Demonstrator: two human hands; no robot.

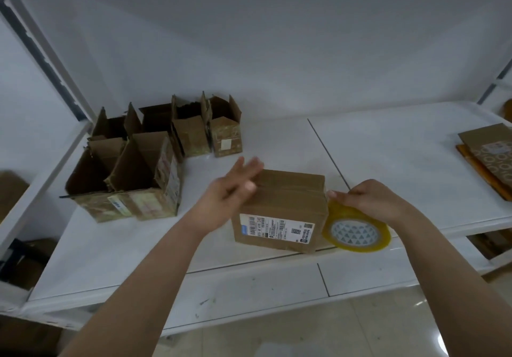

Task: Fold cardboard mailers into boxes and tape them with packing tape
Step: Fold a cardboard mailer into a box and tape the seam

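A closed brown cardboard box with a white shipping label (279,209) sits at centre frame on the white shelf (388,146). The left hand (235,187), motion-blurred, spreads straight fingers over its top. The right hand (368,198) grips a yellowish roll of packing tape (357,232) touching the box's right side. Open-flapped cardboard boxes (138,168) cluster at left; flat mailers (490,157) lie far right.

Soft, even, cool light with faint shadows. The left hand (232,187) is smeared by motion blur. Wide-angle bending curves the shelf frame (41,60) at the edges; the glossy floor (360,326) shows mild glare.
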